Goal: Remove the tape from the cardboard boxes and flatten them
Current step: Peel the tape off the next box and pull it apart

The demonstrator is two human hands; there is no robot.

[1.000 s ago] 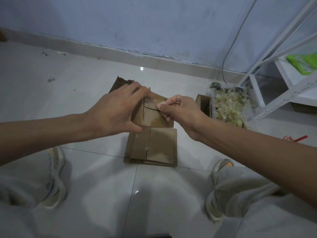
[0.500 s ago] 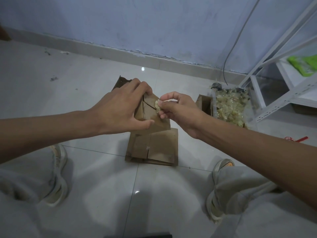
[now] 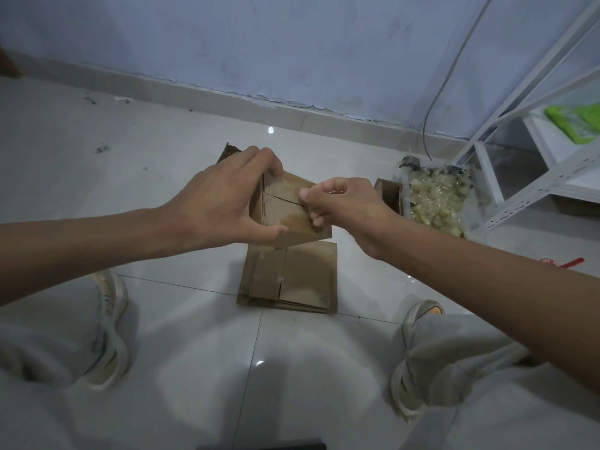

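Observation:
My left hand point(image 3: 224, 203) grips a small brown cardboard box point(image 3: 285, 209) from its left side, thumb under the near edge and fingers over the far top. The box is held above the floor with its flap seam facing me. My right hand point(image 3: 341, 203) pinches at the right end of that seam with thumb and fingertips; the tape itself is too small to make out. Below the held box lies a stack of flattened cardboard point(image 3: 292, 280) on the white tiled floor.
A clear container of crumpled tape point(image 3: 435, 196) stands at the right beside another small box point(image 3: 388, 193). A white metal rack point(image 3: 532, 157) fills the right side. More cardboard point(image 3: 229, 152) peeks out behind my left hand. My shoes and knees flank the stack.
The box has been turned in my left hand so the seam faces up. My right hand's pinch has shifted from the top edge to the right end of the seam.

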